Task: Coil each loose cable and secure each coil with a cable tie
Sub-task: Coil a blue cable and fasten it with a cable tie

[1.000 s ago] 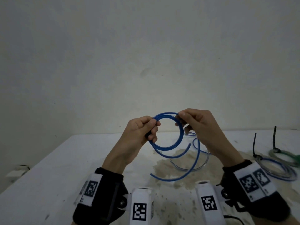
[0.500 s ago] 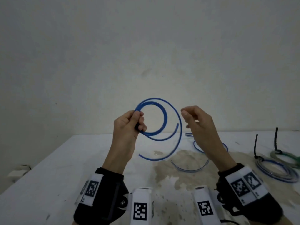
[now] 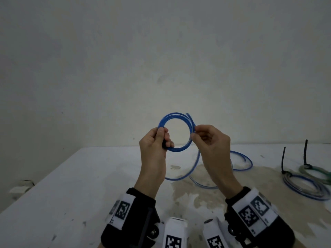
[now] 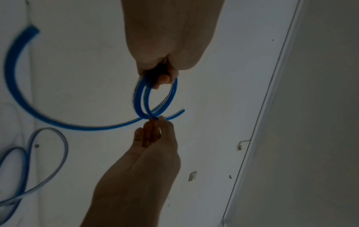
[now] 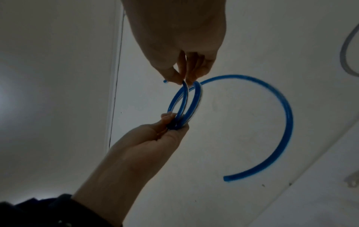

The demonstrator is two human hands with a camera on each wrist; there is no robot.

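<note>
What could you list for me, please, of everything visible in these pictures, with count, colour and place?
Blue flexible cable: one, blue, partly coiled in the air between both hands, its tail hanging free.
Loose cable: at least one, blue and pale, on the table behind the right hand.
Tied coils: two, grey-blue and green, each with a black cable tie, at the table's right.
Table: one, white, stained.
Left hand: grips the coil.
Right hand: pinches the coil.

Black wrist cuffs (image 3: pixel 141 210); white tags, black square codes (image 3: pixel 122 208)

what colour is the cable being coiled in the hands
Blue cable; clearest in the right wrist view.
</note>
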